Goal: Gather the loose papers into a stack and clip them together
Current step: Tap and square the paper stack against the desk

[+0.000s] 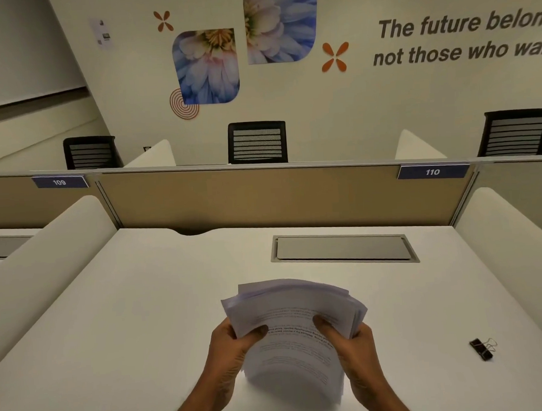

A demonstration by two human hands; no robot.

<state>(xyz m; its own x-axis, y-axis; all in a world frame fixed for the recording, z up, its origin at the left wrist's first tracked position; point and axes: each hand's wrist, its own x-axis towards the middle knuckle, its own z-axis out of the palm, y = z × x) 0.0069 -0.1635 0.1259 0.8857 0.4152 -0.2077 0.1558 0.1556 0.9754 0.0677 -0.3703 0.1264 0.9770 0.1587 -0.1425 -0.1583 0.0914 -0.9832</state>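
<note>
While both hands grip it, the uneven stack of white printed papers (296, 326) sits lifted over the white desk (143, 306). Left hand (231, 348) and right hand (354, 345) each pinch a side, thumbs on top. The small black binder clip (482, 349) lies well apart, off right.

Light: soft, even indoor light with a warm yellowish cast on the wall (384, 111) and desk (143, 306).
Shadows: faint and soft-edged, with no hard glare.
Blur: the near edge of the papers (291, 380) is smeared at bottom centre.
Distortion: wide-angle bend; the partition (247, 200) tilts towards the frame edges.
</note>
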